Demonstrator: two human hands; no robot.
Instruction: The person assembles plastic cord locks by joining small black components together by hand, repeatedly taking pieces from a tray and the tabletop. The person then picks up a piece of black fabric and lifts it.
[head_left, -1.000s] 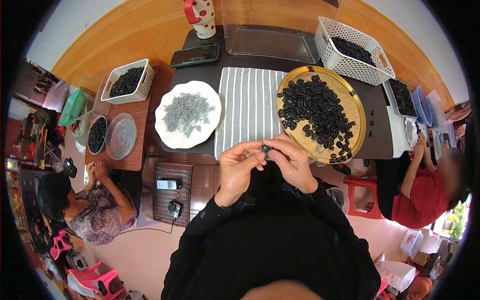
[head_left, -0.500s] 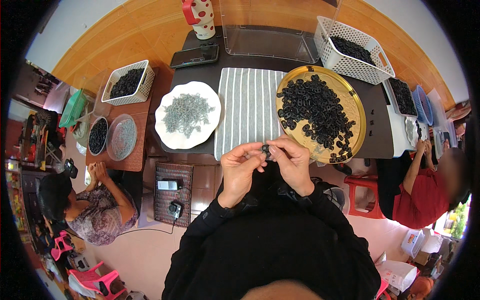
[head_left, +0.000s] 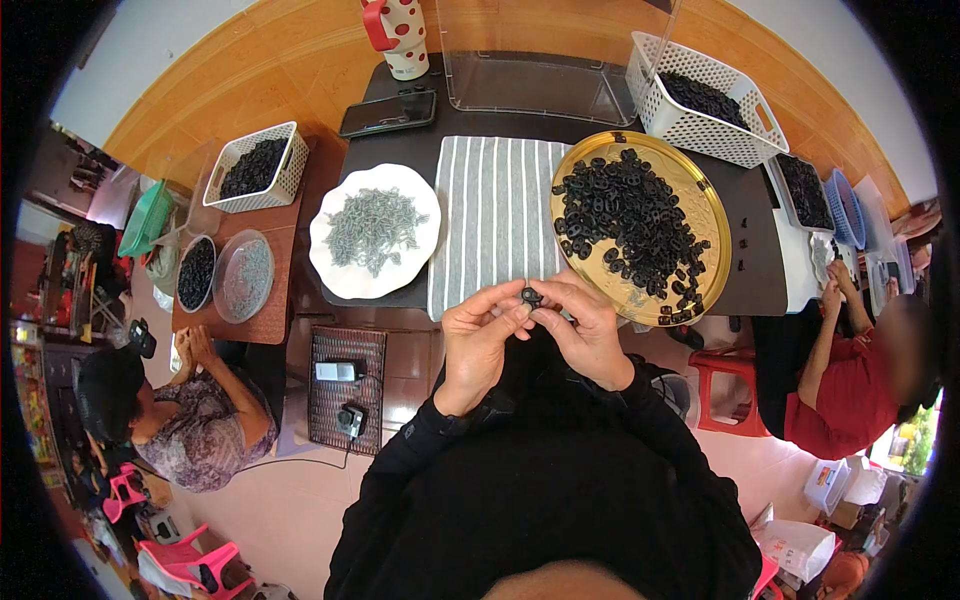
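Note:
A small black plastic piece (head_left: pixel 531 296) is pinched between the fingertips of both my hands, just off the near edge of the grey-and-white striped cloth (head_left: pixel 497 215). My left hand (head_left: pixel 482 335) grips it from the left; my right hand (head_left: pixel 580 325) closes on it from the right. Fingers cover part of the piece. To the right, a round gold tray (head_left: pixel 712 235) holds a heap of similar black pieces (head_left: pixel 630 215). On the left, a white scalloped plate (head_left: pixel 325 250) carries a pile of small silvery metal parts (head_left: pixel 375 228).
A white basket (head_left: pixel 765 135) of black pieces and a clear plastic box (head_left: pixel 540 85) stand at the back. A phone (head_left: pixel 388 113) lies beside a dotted tumbler (head_left: pixel 405 45). People work at left (head_left: pixel 200 435) and right (head_left: pixel 840 390). A red stool (head_left: pixel 725 395) stands below the table.
The black piece has turned slightly between my fingertips, and my right fingers have shifted a little around it. The person at right has moved their hands nearer themselves.

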